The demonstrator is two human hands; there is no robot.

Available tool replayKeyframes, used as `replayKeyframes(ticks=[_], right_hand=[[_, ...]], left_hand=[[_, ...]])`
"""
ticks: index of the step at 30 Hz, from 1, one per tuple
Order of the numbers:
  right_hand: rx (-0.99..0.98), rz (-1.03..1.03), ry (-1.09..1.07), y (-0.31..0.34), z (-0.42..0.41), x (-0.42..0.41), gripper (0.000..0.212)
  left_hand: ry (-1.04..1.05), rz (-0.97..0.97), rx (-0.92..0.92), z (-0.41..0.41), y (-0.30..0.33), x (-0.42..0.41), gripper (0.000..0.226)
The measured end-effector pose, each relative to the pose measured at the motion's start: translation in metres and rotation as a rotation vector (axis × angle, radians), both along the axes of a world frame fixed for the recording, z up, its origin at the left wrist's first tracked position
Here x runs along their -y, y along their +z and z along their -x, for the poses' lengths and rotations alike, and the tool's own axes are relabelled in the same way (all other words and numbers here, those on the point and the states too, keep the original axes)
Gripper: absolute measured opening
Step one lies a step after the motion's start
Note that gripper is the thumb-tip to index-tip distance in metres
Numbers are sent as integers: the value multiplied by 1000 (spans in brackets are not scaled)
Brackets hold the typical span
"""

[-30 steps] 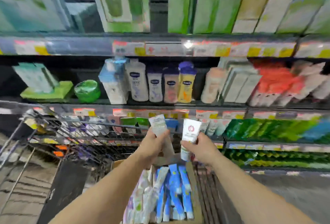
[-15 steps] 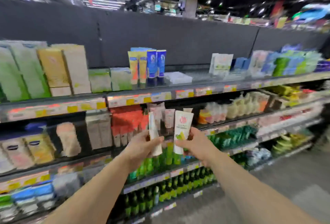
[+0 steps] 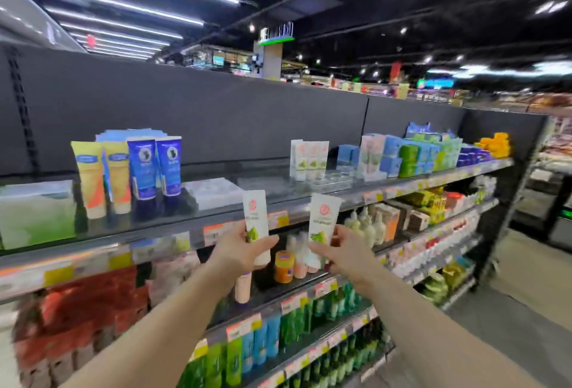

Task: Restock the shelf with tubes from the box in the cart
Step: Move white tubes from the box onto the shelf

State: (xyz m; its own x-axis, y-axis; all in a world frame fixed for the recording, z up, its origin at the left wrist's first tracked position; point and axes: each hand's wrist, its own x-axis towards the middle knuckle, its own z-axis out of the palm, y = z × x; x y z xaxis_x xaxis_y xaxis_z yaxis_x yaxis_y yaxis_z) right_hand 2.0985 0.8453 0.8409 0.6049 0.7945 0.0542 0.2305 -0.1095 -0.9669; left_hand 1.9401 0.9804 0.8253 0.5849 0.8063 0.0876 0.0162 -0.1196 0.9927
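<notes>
My left hand grips a white tube with a red logo and green print, held upright. My right hand grips a matching white tube, also upright. Both tubes are raised in front of the edge of the top shelf. Further back on that shelf stand matching white tubes in a clear tray. The cart and its box are out of view.
Yellow tubes and blue tubes stand on the top shelf at left, with boxed goods at right. Lower shelves hold bottles, an orange jar and green tubes. The aisle floor opens to the right.
My view has swung up from the cart and box to the top shelf. Both hands have lifted their tubes up to the level of the top shelf's edge.
</notes>
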Motion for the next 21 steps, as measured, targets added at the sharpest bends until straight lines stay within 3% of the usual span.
replayKeyframes(ticks=[4, 7, 15, 21], right_hand=[[-12, -43, -53, 18, -62, -36, 23], [29, -81, -125, 33, -108, -60, 21], [75, -124, -167, 56, -214, -121, 19], [332, -63, -107, 63, -300, -179, 22]], left_hand=[[-64, -3, -15, -46, 17, -44, 33], [-122, -70, 24, -78, 36, -64, 27], [-58, -181, 34, -151, 53, -99, 24], [88, -266, -29, -228, 55, -117, 27]])
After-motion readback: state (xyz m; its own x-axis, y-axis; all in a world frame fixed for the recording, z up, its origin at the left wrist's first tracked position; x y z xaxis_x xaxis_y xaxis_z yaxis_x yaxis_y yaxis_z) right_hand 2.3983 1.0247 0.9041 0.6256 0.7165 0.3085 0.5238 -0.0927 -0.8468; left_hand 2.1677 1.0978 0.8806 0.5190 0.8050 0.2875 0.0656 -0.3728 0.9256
